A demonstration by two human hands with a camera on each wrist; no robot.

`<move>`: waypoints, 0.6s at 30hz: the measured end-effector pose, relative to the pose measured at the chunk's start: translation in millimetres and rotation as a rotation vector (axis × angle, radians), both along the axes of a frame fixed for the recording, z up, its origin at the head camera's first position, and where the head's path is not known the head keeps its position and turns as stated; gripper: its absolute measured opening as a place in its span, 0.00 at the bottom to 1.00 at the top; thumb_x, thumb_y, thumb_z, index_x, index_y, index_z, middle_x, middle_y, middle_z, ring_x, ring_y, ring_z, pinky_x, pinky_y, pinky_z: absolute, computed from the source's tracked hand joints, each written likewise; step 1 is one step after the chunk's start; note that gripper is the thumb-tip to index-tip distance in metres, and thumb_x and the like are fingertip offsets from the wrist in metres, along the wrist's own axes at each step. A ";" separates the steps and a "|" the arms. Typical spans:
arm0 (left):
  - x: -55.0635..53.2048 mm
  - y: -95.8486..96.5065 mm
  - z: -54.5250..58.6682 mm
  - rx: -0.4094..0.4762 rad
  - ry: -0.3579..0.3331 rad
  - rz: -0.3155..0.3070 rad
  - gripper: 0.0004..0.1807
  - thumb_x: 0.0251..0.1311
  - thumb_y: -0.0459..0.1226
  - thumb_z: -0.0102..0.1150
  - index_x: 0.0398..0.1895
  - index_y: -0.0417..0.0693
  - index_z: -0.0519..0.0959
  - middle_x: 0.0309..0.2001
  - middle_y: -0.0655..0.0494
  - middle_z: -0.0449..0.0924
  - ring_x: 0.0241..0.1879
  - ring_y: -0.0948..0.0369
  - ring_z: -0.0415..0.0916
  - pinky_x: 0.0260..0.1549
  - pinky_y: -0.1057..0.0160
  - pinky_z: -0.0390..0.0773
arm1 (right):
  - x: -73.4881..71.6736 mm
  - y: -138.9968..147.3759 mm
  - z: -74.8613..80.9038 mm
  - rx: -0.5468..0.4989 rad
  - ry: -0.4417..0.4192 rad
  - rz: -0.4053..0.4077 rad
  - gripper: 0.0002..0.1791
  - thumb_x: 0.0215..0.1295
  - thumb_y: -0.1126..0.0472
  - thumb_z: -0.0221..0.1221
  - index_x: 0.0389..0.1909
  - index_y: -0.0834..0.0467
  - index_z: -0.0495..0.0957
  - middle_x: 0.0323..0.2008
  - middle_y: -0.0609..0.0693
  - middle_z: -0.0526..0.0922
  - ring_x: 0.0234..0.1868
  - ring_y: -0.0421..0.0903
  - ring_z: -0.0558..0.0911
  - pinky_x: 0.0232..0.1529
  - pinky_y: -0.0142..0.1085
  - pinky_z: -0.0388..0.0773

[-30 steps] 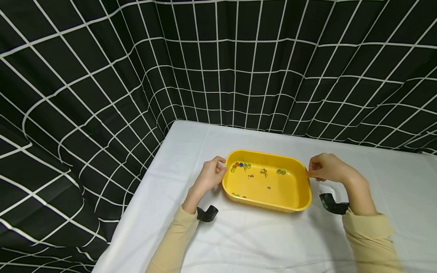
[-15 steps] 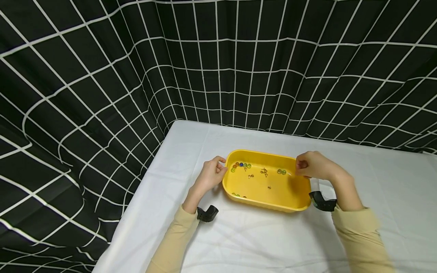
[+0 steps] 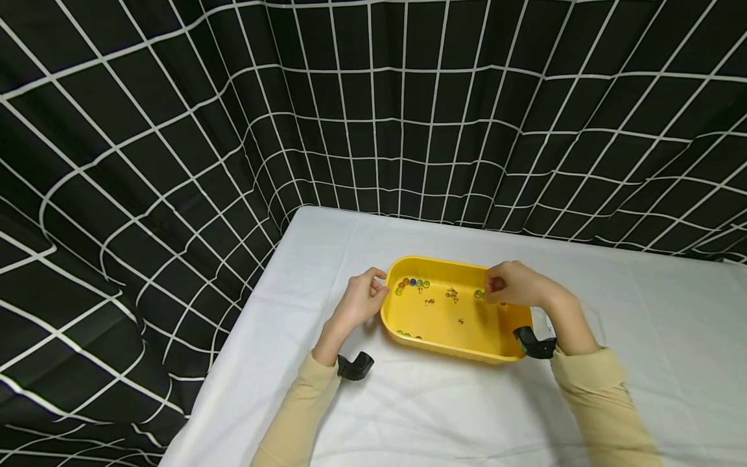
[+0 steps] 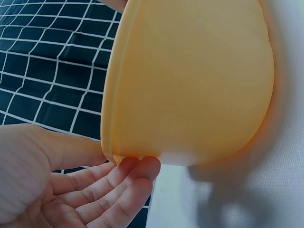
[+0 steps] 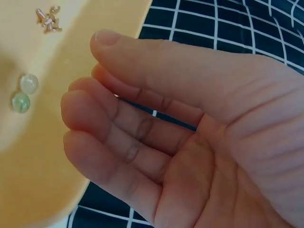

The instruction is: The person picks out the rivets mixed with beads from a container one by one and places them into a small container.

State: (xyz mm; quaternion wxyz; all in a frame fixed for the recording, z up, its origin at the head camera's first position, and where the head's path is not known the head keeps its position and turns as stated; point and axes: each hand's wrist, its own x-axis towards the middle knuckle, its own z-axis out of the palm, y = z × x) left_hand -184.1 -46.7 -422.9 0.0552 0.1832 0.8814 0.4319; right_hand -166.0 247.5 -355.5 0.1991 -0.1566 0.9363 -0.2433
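Note:
A yellow plastic tub (image 3: 449,351) stands on the table. My left hand (image 3: 363,299) pinches its left rim; in the left wrist view the thumb lies on one side of the rim and fingertips (image 4: 147,168) on the other. My right hand (image 3: 516,284) hovers over the tub's right part, its fingers loosely curled and nothing showing between thumb and fingers in the right wrist view. Close by its fingertips are two greenish glass marbles (image 5: 21,102). Small brass-coloured screws (image 3: 451,294) lie scattered mid-floor. Several coloured marbles, one a blue marble (image 3: 412,282), line the back left corner.
More marbles (image 3: 406,335) peek out behind the tub's front wall. White cloth (image 3: 432,408) covers the table. Black curtains (image 3: 408,143) with a white grid rise behind and to the left. Each wrist wears a black camera mount (image 3: 355,366).
My right hand has moved left from beside the tub's right rim to above its inside, now partly hiding the pair of green marbles. The left hand and tub stay put.

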 end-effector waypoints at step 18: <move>0.0 0.1 -0.4 0.009 0.001 0.000 0.15 0.62 0.31 0.55 0.50 0.33 0.73 0.30 0.50 0.77 0.25 0.62 0.74 0.24 0.69 0.75 | -15.8 -12.9 -17.2 -0.042 -0.118 0.063 0.06 0.56 0.68 0.61 0.24 0.61 0.73 0.22 0.49 0.73 0.24 0.43 0.72 0.28 0.35 0.72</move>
